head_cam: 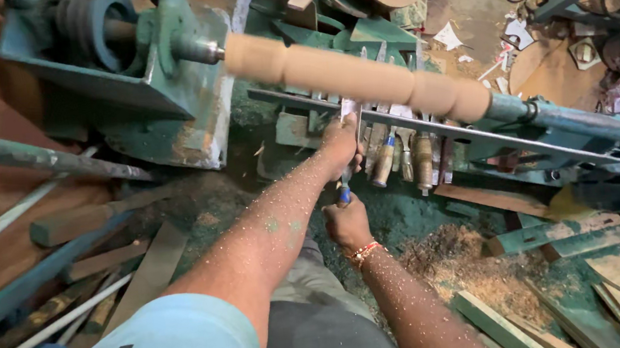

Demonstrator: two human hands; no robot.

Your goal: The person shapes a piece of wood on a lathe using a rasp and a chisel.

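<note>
Head view: a pale wooden spindle (357, 75) sits mounted in a green lathe (159, 74), running from about 10 o'clock to 3 o'clock across the frame, its surface already turned into beads and a long smooth barrel. Just below it a thin steel rest (477, 134) runs parallel.

The left hand (341, 143) sits at the centre of the frame, clenched over the blade end of a chisel (347, 154) and pressing it down where it crosses the rest. The right hand (347, 224), at 6 o'clock from the left, grasps the chisel's blue handle end; a red-and-gold bracelet (364, 252) circles that wrist. The tip appears to meet the underside of the spindle, though the left hand hides the contact itself.

The chisel is stiff steel with a hard handle, light enough for two hands, and likely to kick if held loosely. The grip shown suits it: one hand low on the handle for leverage, the other near the rest to steady the blade. The spindle is rigid and dry, and its thin beads look the most likely to chip.

At 3 o'clock from the left hand, spare tools (409, 156) with wooden handles hang in a row. Sawdust (460, 258) lies heaped at 5 o'clock, and fine chips cover both forearms.
</note>
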